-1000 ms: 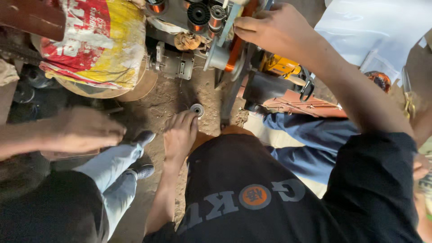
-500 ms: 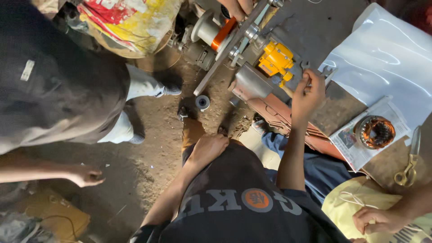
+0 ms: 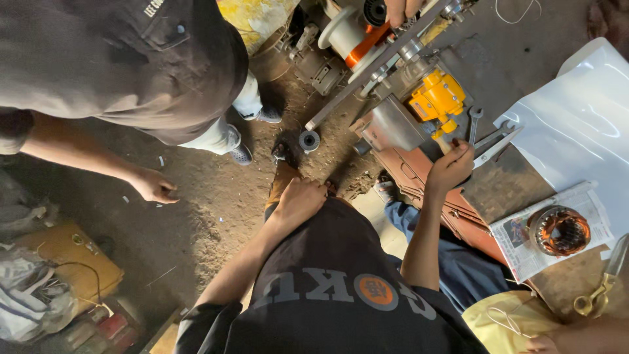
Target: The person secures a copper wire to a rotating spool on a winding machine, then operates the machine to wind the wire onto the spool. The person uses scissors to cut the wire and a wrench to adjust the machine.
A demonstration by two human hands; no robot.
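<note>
Head view — right hand [image 3: 451,169] at wrenches [image 3: 488,134], left hand [image 3: 300,200] on knee

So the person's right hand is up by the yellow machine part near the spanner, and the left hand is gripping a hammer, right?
Not quite. The head view shows the left hand resting on the knee, holding no hammer. The rest holds: the right hand is raised beside the yellow machine part, close to the spanner.

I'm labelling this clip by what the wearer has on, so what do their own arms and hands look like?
Both forearms are bare: no gloves, watch or rings visible on the left hand or the right hand. Short black sleeves end near the elbows. They belong to a black T-shirt with grey block lettering and a round orange emblem on the chest.
</note>
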